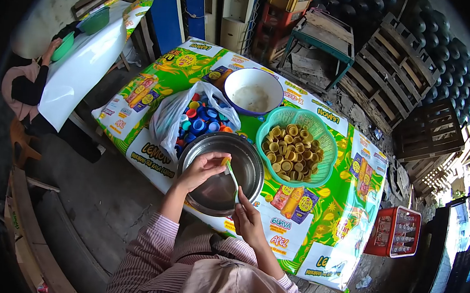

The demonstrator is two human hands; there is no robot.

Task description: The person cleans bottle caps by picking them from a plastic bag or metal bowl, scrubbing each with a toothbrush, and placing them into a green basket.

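Above a metal basin (184, 194) at the table's near edge, my left hand (203, 171) pinches a small yellow-brown bottle cap (226, 161). My right hand (248, 222) grips a toothbrush (233, 178) by its pale handle. The brush head is up at the cap; whether the bristles touch it is hard to make out. To the right of the basin, a mint-green plastic basket (329, 163) holds many similar yellow-brown caps (292, 150). Behind the basin lies a translucent plastic bag (167, 114) of blue, red and other coloured caps (199, 123).
A white bowl with a dark rim (276, 84) stands behind the basket on the table (326, 204) with its printed cover. At the left, another person (26, 85) holds a green bowl (63, 47) at a white-covered table. A red crate (382, 233) of bottles stands at right.
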